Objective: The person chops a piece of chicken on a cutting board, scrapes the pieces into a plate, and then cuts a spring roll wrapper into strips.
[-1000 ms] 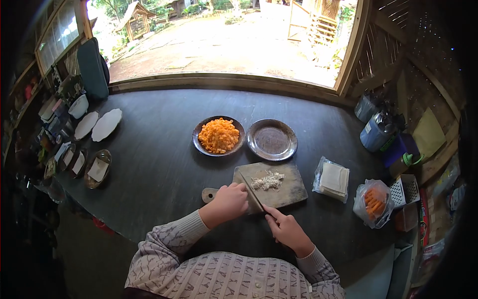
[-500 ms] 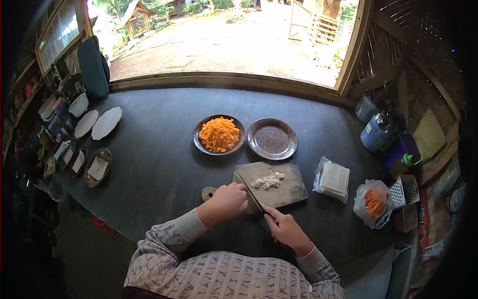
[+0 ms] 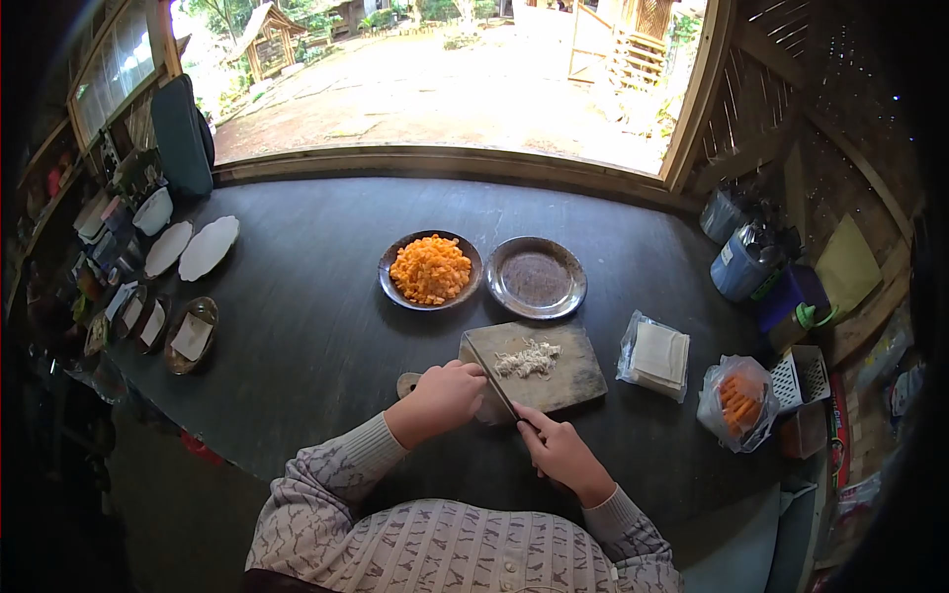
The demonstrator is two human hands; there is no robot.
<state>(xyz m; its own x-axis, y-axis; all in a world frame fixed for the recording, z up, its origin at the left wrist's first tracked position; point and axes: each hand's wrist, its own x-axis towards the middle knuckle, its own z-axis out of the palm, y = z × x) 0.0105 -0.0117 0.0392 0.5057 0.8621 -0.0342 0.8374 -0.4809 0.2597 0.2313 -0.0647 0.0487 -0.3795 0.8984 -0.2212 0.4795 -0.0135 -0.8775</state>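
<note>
My right hand point(image 3: 563, 450) is wrapped round the handle of a knife point(image 3: 492, 379). Its blade points up and left across the left part of a wooden cutting board point(image 3: 573, 371). Close against the blade, my left hand point(image 3: 447, 393) has its fingers curled together; whatever may be in them is hidden. A small heap of pale shredded food point(image 3: 528, 358) lies on the board, right of the blade. Beyond the board sit a dark plate point(image 3: 386, 287) heaped with diced orange food point(image 3: 430, 267) and another dark plate point(image 3: 536, 277) with nothing on it.
To the right lie a packet of pale square sheets point(image 3: 657, 356) and a clear bag of orange sticks point(image 3: 739, 403), with a white basket point(image 3: 803, 378) beside it. White plates point(image 3: 210, 249) and small brown dishes point(image 3: 192, 336) stand on the left. A window frame point(image 3: 425, 158) borders the table's far side.
The whole view has shifted slightly. Both hands, the knife and the shredded heap keep nearly the same places relative to the board.
</note>
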